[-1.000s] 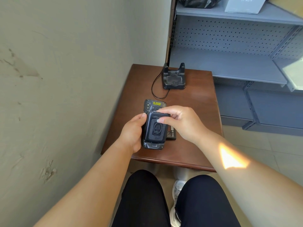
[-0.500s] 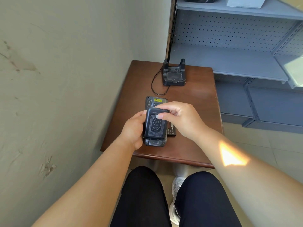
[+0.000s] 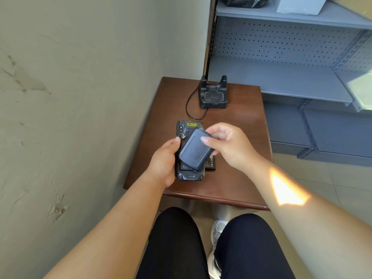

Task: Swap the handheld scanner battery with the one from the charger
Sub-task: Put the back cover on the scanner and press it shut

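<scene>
My left hand grips the black handheld scanner, held face down above the brown table. My right hand pinches the dark textured battery cover and holds it tilted, lifted off the scanner's back. A battery shows in the open compartment under the cover's lower left edge. Another black battery lies flat on the table under my right hand, mostly hidden. The black charger cradle stands at the table's far edge with its cable looping to the left.
A bare wall runs close along the left of the table. Grey metal shelving with a perforated back stands behind and to the right, with a white box on its upper shelf. My knees and one shoe are below the table's near edge.
The battery cover has come off the scanner's back. My right hand has lifted and turned it to the right, uncovering the compartment. My left hand keeps its hold on the scanner.
</scene>
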`<state>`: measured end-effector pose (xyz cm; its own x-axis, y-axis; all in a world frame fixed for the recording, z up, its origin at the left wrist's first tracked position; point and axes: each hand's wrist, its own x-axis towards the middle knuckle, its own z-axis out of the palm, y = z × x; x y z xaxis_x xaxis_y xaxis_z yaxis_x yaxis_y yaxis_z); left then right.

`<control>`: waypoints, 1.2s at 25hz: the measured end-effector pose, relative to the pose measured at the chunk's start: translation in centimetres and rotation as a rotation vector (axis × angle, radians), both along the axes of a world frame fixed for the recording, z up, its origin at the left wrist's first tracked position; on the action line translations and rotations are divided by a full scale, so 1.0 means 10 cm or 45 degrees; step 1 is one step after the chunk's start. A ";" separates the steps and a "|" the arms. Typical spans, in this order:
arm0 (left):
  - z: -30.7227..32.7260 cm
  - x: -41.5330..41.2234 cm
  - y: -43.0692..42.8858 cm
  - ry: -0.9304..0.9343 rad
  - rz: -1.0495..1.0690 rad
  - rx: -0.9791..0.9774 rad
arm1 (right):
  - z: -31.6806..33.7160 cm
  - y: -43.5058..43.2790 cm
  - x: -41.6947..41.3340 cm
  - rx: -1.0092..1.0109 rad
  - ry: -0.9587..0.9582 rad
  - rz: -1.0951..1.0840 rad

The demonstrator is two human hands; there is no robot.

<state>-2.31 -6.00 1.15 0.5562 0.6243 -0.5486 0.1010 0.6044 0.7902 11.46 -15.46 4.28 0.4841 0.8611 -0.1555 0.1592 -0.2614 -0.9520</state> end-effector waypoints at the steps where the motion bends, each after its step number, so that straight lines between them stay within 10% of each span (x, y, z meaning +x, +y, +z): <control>1: 0.00 0.00 0.00 -0.013 0.011 -0.015 | 0.00 0.00 0.02 0.023 0.078 -0.056; 16: 0.03 0.01 -0.03 -0.072 0.061 -0.074 | 0.00 0.04 -0.04 0.194 0.797 -0.357; 30: 0.02 -0.04 0.05 -0.066 0.044 -0.116 | -0.02 0.00 -0.09 0.056 0.424 -0.026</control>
